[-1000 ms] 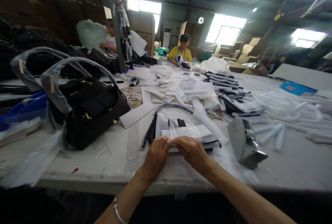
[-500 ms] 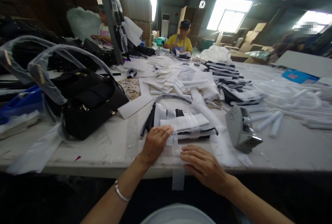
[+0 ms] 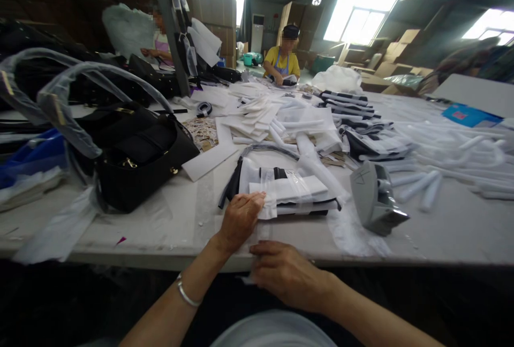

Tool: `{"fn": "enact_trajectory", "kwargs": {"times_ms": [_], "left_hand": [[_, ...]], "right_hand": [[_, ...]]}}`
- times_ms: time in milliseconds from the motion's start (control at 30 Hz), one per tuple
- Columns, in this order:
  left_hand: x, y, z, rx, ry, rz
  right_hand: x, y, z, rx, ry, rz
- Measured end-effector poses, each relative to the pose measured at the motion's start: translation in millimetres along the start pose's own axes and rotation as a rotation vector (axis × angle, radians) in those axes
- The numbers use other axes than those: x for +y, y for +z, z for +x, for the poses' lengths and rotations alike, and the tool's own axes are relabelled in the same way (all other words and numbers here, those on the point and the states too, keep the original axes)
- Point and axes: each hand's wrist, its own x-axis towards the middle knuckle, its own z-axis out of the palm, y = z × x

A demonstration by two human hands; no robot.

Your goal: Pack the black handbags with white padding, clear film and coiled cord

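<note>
In front of me a flat bundle [image 3: 289, 189] of black parts, white sheets and clear film lies on the table, a dark handle [image 3: 267, 148] arching behind it. My left hand [image 3: 242, 219] is closed at its near left edge, fingertips on the white sheet; its thumb is hidden. My right hand [image 3: 287, 273], at the table's front edge, has its fingers bent together round a clear strip [image 3: 247, 280], of which only a small end shows. Right of the bundle stands a grey tape dispenser [image 3: 376, 200].
At left stands a black handbag [image 3: 138, 170] with film-wrapped handles. White sheets [image 3: 252, 117] pile up behind the bundle, near stacked black-and-white pieces [image 3: 371, 133]. White rolls [image 3: 461, 159] lie at right. A person in yellow [image 3: 282, 60] works across the table.
My right hand has moved left and down to the table edge, its fingers curling in. The clear strip that hung over the edge is now mostly hidden by it. My left hand has barely moved.
</note>
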Motion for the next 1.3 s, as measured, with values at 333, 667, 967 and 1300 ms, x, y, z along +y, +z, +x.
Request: {"fn": "enact_trajectory", "kwargs": {"times_ms": [333,667,967,1300], "left_hand": [[2,0.0,0,-0.016,-0.013,0.020],[3,-1.2,-1,-0.077,-0.094,-0.039],[3,-7.1,0,-0.024,-0.175,-0.160],[10,-1.8,4,-0.021,-0.226,-0.092]], "right_hand": [[22,-91,68,0.136,0.424,-0.325],[42,-74,72,-0.256,0.360,-0.688],[41,-57,67,-0.281,0.122,-0.954],[51,-69,48,-0.019,0.170,-0.653]]}}
